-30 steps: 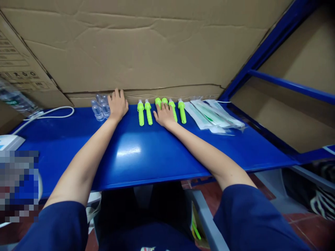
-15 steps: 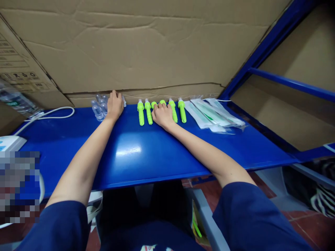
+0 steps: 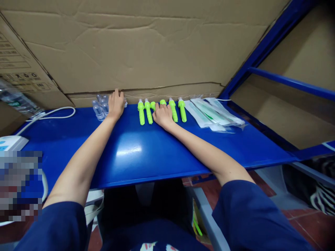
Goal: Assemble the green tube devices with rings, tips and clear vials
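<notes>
My left hand (image 3: 115,103) reaches to the back of the blue shelf (image 3: 136,153), its fingers bent down over a small clear vial beside a cluster of clear vials (image 3: 101,106). My right hand (image 3: 162,115) lies over the row of lime-green tubes (image 3: 144,112). Its fingers curl onto the two middle ones, whose tips show above the knuckles. More green tubes (image 3: 177,109) lie to the right of the hand.
Sealed clear packets (image 3: 213,115) lie at the right of the shelf. A cardboard box wall (image 3: 146,48) stands behind everything. A white cable (image 3: 49,113) and a white device (image 3: 12,142) sit at the left. A blue rack frame (image 3: 274,80) rises on the right.
My left hand went from lying flat to bent over a vial, slightly farther back. My right hand's fingers curled onto the middle green tubes and shifted them a little to the left.
</notes>
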Demonstrator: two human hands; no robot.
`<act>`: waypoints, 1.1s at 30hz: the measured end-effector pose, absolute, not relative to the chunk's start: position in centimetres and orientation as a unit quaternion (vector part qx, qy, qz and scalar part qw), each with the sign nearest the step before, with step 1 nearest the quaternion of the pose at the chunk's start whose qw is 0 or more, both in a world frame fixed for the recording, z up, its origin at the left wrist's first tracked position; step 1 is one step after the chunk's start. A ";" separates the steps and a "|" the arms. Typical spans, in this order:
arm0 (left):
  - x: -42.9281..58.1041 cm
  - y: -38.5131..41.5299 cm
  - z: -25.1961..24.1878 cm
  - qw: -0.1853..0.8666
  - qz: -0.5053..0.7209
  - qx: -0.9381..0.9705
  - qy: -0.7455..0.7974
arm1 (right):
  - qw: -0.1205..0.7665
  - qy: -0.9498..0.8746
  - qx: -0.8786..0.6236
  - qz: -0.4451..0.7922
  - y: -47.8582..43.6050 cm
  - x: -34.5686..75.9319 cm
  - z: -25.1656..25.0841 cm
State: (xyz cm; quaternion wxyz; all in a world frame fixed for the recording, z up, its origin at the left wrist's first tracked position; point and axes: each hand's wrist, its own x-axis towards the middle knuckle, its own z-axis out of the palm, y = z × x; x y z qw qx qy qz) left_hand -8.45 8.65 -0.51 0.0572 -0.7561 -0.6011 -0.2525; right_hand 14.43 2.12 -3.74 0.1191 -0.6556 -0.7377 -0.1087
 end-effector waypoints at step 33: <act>-7.3 9.4 -7.7 -0.304 -0.736 -0.529 -0.293 | 0.244 -0.812 -0.513 -0.132 3.1 16.2 -3.6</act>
